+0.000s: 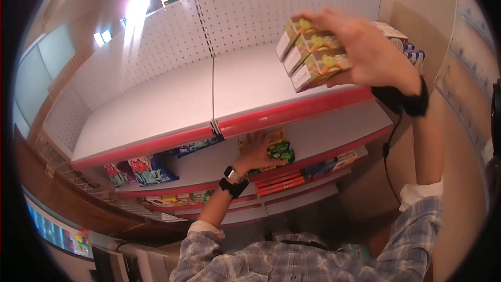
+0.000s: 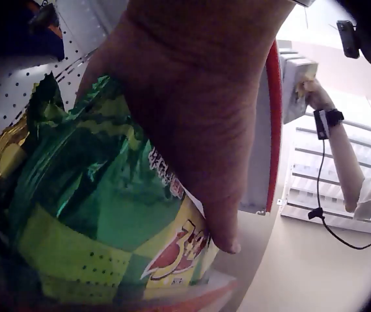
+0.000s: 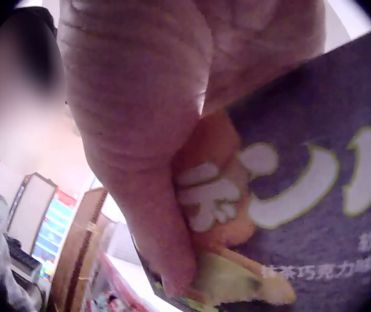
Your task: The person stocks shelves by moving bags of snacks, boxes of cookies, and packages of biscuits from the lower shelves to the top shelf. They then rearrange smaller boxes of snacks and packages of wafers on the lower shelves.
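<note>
My right hand (image 1: 360, 47) grips a stack of three small snack boxes (image 1: 312, 57) above the right part of the top shelf. Thumb below and fingers over the top hold them together, tilted. Up close in the right wrist view, the thumb lies along a dark box face (image 3: 316, 175) with large white lettering. One shelf lower, my left hand (image 1: 254, 154) reaches in with fingers extended over green snack bags (image 1: 282, 152) and a yellow bag (image 1: 277, 134). A crinkled green bag (image 2: 94, 201) fills the left wrist view beneath the thumb; the other fingers are hidden there.
The white top shelf (image 1: 156, 104) has a red front edge and a perforated back panel (image 1: 261, 15). More packages (image 1: 391, 34) stand behind my right hand. Blue snack bags (image 1: 148, 169) lie on the lower shelf at left, with orange boxes (image 1: 280, 183) below. A cable (image 1: 386, 149) hangs from my right wrist.
</note>
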Motion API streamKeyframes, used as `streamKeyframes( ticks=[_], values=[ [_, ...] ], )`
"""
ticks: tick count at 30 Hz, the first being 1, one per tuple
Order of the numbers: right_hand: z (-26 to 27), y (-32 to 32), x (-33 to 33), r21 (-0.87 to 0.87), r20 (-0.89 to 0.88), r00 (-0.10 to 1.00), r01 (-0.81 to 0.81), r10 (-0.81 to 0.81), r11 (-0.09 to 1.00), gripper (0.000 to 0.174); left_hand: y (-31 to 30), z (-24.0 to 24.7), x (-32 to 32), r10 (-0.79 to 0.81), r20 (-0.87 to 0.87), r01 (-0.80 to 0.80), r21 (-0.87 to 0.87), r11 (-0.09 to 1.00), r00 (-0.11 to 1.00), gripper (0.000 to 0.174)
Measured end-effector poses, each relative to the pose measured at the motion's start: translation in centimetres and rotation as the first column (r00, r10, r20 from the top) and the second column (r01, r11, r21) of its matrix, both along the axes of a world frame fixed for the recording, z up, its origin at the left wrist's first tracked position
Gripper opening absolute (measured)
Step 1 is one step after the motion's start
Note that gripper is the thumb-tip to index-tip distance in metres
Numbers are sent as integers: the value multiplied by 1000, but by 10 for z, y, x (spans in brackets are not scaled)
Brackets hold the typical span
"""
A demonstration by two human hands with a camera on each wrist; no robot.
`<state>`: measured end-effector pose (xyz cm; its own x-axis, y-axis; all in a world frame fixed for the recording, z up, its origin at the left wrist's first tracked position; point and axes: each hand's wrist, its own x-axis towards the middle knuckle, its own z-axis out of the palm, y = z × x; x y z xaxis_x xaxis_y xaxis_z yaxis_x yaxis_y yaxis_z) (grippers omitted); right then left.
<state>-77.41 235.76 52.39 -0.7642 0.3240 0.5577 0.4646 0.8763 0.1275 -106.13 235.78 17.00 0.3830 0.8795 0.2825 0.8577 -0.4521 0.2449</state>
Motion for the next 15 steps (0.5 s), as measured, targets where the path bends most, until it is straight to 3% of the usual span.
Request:
streamKeyframes(
  ticks=[2, 4, 5, 6, 8, 10, 14, 15],
  values=[
    [2, -42, -1, 38, -79, 993, -80, 83, 996, 96, 3, 0, -2, -18, -32, 17, -49, 999, 999, 123],
    [-8, -69, 0, -67, 18, 982, -188, 189, 980, 90, 13, -26, -9, -92, 36, 90, 56, 994, 995, 121],
    [-24, -77, 0, -135, 118, 973, -181, 197, 974, 90, 14, -25, -8, -208, 281, 211, 20, 977, 937, 120],
    [-44, -82, -1, -199, 214, 954, -166, 208, 966, 89, 11, -23, -7, -205, 284, 211, 8, 977, 937, 120],
    [-96, -80, -2, -294, 392, 886, -133, 246, 947, 97, 3, -8, -3, -28, -41, 27, -36, 999, 999, 122],
    [-148, -61, 5, -400, 440, 866, -50, 240, 915, 99, -6, 1, 4, 0, -44, -3, -59, 998, 999, 123],
    [-196, 3, 17, -342, 512, 856, 281, -73, 897, 103, -13, 4, 4, -7, -72, 2, -69, 998, 997, 118],
    [-217, 20, 20, -343, 511, 857, 276, -68, 898, 103, -13, 4, 4, -13, -68, 8, -69, 998, 998, 118]
  ],
)
